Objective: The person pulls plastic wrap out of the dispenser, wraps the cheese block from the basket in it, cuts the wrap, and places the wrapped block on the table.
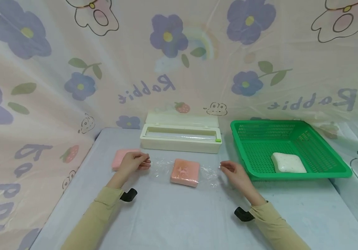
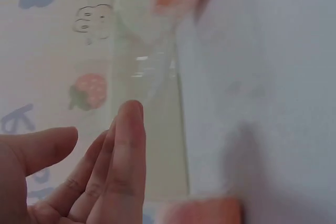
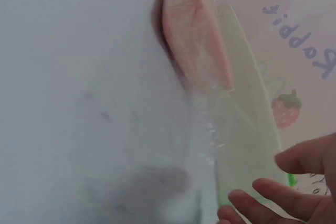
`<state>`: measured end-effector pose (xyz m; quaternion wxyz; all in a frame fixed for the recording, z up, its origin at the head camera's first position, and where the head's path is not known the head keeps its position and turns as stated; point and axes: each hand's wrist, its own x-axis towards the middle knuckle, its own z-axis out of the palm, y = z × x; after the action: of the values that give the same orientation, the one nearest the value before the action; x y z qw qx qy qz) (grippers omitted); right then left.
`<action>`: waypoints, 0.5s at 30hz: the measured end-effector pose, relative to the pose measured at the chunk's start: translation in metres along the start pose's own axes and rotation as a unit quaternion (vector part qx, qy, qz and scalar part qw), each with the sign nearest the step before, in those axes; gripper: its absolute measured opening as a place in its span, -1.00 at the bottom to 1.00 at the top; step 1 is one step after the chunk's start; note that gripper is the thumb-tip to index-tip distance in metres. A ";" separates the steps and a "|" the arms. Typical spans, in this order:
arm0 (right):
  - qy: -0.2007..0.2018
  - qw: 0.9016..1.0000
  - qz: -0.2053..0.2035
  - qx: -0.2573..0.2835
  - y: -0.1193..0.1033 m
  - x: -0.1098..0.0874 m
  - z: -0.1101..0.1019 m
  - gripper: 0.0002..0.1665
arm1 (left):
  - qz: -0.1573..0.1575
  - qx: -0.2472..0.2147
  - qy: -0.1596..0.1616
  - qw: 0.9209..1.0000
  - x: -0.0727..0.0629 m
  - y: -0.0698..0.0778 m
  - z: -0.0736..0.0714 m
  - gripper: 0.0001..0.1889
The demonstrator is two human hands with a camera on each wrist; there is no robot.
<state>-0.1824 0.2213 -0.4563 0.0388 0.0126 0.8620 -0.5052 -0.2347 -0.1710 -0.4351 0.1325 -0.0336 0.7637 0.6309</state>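
Note:
On the table, a pink square block [image 1: 185,172] has clear plastic film [image 1: 160,167] on it, spreading out to both sides. My left hand [image 1: 134,162] is at the film's left end; in the left wrist view its fingers [image 2: 128,150] are straight, with a gap to the thumb. At the right end of the film is my right hand [image 1: 234,172]. Its fingers [image 3: 252,205] look relaxed and apart from the thumb in the right wrist view. Another pink block [image 1: 120,158] lies partly hidden behind my left hand.
Behind the film stands a cream film dispenser [image 1: 179,146] with its lid up and a green slider at its right end. A green basket [image 1: 244,158] at the right holds a white square block [image 1: 289,163]. A printed cloth [image 1: 179,86] hangs behind the table.

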 end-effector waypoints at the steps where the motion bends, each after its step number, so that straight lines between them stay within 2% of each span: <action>1: 0.013 0.999 -0.016 -0.031 -0.003 0.001 0.000 -0.60 | 0.004 -0.010 0.004 1.000 -0.004 0.003 -0.003 -0.66; 4: 0.022 0.996 -0.056 -0.063 -0.015 0.006 -0.001 -0.58 | 0.019 -0.031 0.000 0.999 -0.019 0.011 -0.009 -0.65; 6: 0.001 0.995 -0.079 -0.056 -0.024 0.012 0.000 -0.55 | 0.025 -0.042 -0.021 0.999 -0.029 0.016 -0.008 -0.61; 9: -0.069 0.993 -0.095 -0.024 -0.036 0.025 0.002 -0.48 | 0.020 -0.058 -0.082 0.995 -0.041 0.019 0.002 -0.51; 12: -0.141 0.985 -0.101 0.005 -0.044 0.041 0.009 -0.46 | 0.010 -0.071 -0.152 0.986 -0.050 0.018 0.020 -0.38; 15: -0.186 0.978 -0.091 0.015 -0.048 0.057 0.018 -0.41 | -0.010 -0.085 -0.206 0.975 -0.056 0.012 0.041 -0.32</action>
<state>-0.2412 0.1814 -0.4274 0.1520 -0.1600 0.8294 -0.5132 -0.1769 -0.1352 -0.4167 0.2900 0.0783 0.6632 0.6856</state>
